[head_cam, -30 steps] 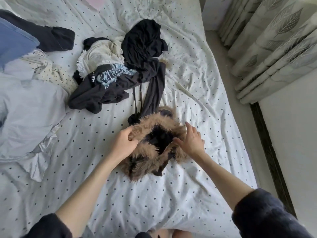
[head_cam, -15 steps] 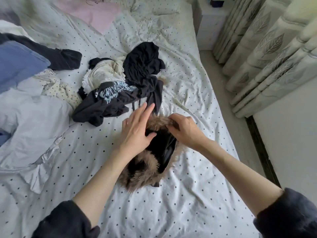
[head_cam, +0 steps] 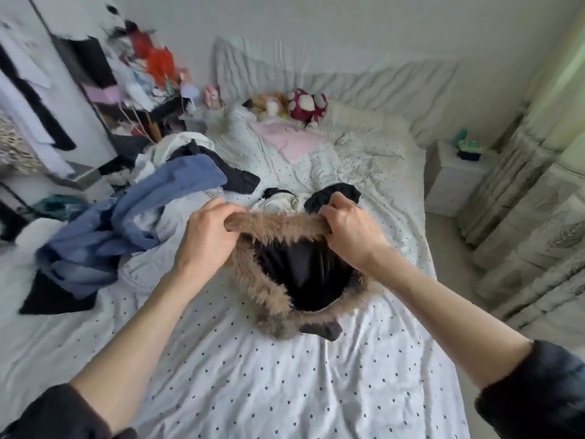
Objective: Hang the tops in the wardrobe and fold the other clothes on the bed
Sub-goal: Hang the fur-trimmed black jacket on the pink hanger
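I am in a home bedroom. A bed (head_cam: 285,391) with a polka-dot sheet fills the room, with pillows (head_cam: 364,128) and plush toys (head_cam: 305,104) at its head. Clothes (head_cam: 126,210) lie heaped on it. A white nightstand (head_cam: 456,182) stands beside leaf-patterned curtains (head_cam: 538,201), and cluttered shelves (head_cam: 126,99) line the left wall.

Left hand (head_cam: 209,239): bare, no rings or watch seen.
Right hand (head_cam: 351,232): bare likewise.
Sleeves (head_cam: 535,384): dark, soft-looking fabric, pushed far back from the fingers, forearms uncovered.
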{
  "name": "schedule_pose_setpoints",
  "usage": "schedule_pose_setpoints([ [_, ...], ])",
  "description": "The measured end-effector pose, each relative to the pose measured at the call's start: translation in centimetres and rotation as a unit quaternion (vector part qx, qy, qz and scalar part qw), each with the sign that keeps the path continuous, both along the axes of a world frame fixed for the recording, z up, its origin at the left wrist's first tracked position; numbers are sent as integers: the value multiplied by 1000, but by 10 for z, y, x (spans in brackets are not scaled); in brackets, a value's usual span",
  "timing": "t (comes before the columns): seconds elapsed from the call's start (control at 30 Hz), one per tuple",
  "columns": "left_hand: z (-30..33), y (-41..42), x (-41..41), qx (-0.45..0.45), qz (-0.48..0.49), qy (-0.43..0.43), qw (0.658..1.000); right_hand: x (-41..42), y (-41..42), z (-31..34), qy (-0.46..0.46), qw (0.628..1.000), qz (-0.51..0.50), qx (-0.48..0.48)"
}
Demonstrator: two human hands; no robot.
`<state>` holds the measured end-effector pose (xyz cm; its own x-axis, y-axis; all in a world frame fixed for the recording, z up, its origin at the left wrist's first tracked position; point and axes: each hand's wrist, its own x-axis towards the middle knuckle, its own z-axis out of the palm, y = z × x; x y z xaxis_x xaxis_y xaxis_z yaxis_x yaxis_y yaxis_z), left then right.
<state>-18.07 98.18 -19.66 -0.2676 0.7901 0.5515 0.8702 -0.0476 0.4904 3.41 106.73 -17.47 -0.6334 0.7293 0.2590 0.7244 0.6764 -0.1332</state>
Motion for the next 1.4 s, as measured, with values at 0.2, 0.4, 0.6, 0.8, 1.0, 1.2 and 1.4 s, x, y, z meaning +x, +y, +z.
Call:
schedule_pose_setpoints([
  [0.2, 22, -131, -30, -1, 210, -23, 978, -65, -50, 60, 46, 986, 159, 36],
  [0.4, 57, -305, -53, 34, 372, -39, 927, -146, -155, 92, 62, 938, 336, 53],
  [0.6, 70, -445, -38, 12, 502, -12, 865, -204, -260, 102, 52, 897, 437, 48],
  [0.8, 53, -599, -10, 22, 626, -3, 780, -255, -407, 92, 63, 832, 548, 56],
  [1.0, 33, -715, 20, -5, 742, -19, 670, -280, -544, 76, 50, 751, 657, 46],
  [1.2, 42, -799, 67, 25, 826, -39, 562, -292, -655, 66, 49, 662, 747, -30],
  [1.4, 51, -844, 121, 127, 875, -127, 450, -301, -759, 59, 24, 570, 802, -178],
])
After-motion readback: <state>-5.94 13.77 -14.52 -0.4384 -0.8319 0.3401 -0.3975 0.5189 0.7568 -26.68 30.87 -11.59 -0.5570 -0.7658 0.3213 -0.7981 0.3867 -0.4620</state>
